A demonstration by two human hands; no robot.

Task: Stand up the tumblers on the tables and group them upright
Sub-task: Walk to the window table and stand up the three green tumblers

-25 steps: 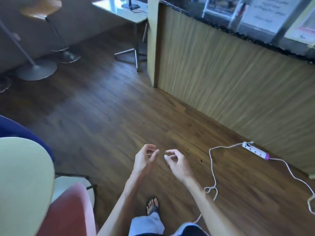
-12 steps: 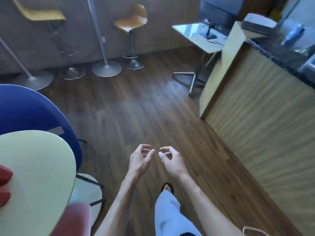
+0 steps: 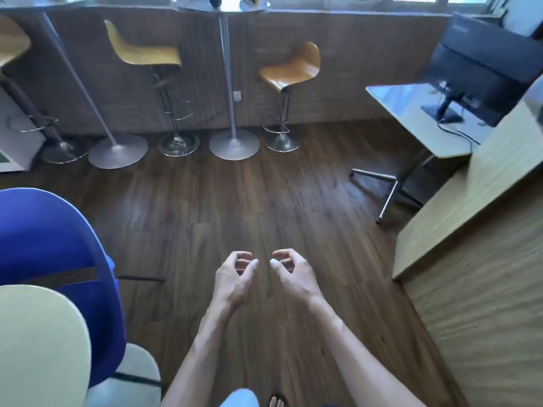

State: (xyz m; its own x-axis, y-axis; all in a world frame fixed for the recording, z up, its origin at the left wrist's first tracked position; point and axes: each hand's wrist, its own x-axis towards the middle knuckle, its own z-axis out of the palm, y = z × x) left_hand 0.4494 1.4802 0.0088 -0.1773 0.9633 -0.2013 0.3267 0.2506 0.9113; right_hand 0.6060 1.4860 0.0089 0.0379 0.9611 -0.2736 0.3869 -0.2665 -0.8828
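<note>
My left hand (image 3: 235, 274) and my right hand (image 3: 291, 270) hang side by side over the dark wood floor, fingers loosely curled and holding nothing. A round high table (image 3: 220, 2) on a steel pole stands at the far wall; small dark and yellow objects sit on its top at the frame's upper edge, too cropped to tell whether they are tumblers. No tumbler shows plainly anywhere else.
Orange bar stools (image 3: 289, 69) and steel table poles (image 3: 232, 142) line the far wall. A monitor (image 3: 476, 77) sits on a small desk at right, beside a wooden counter (image 3: 470, 215). A blue chair (image 3: 50, 236) and a cream chair (image 3: 38, 342) crowd the left.
The view has swung left and upward, away from the counter and the power strip on the floor, bringing the far wall, stools and high table into sight. Both hands stay curled and empty.
</note>
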